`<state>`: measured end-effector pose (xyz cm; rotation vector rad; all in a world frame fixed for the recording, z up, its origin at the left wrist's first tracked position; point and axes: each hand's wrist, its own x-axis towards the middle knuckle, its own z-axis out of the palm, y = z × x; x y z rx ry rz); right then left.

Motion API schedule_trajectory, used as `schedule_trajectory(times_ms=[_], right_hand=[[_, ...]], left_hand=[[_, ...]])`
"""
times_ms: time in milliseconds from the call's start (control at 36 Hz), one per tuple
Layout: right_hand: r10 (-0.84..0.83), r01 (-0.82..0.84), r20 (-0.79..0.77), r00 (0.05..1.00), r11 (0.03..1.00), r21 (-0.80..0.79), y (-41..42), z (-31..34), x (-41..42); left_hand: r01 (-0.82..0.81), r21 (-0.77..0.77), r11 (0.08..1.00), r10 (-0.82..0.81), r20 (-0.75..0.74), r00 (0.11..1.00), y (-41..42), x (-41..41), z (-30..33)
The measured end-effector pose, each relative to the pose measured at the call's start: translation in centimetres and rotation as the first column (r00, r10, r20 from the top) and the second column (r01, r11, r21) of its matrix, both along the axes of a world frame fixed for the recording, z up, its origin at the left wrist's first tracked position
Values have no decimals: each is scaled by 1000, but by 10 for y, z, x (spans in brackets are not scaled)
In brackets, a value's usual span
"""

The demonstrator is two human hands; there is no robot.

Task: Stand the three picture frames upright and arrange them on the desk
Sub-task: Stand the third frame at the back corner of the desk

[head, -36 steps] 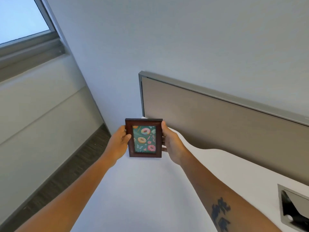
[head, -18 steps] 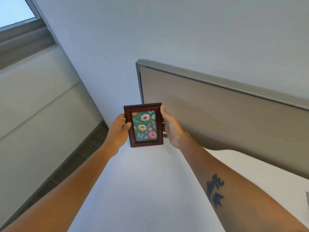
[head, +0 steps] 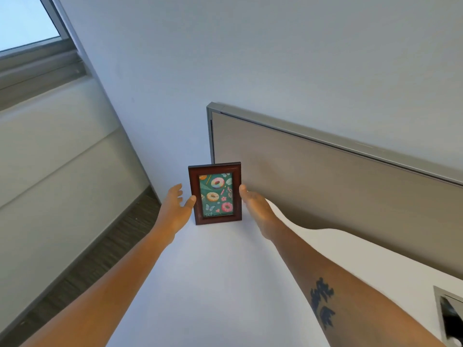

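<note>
A small dark-brown picture frame [head: 215,193] with a green doughnut print stands upright at the far corner of the white desk [head: 213,284], close to the end of the partition. My left hand [head: 175,209] is just left of it, fingers spread, thumb tip near or touching the frame's left edge. My right hand [head: 255,206] is just to its right, fingers apart, thumb near the right edge. Neither hand wraps the frame. No other picture frame is in view.
A beige desk partition [head: 325,186] with a grey metal rim runs along the desk's back edge to the right. A grey cable cut-out [head: 448,319] sits at the desk's right. The desk's left edge drops to dark floor [head: 82,271]; a window [head: 25,21] is upper left.
Both hands gripped the frame by its sides before. Now the frame rests on the desk near the partition end and both hands have opened and drawn slightly away from it.
</note>
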<state>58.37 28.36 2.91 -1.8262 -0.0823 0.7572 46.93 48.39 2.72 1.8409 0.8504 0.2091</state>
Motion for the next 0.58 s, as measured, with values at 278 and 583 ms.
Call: schedule_trajectory(times_ms=[278,583], right_hand=[[583,17,589,560,703,-711,-77,4,-60],[551,128,619,559,680,-722,-169,54,-157]], left_hand=[[187,628,755,-53,-226,973,-39,-67,-14],[390,706,592,-267,-284,921,-148,-138,27]])
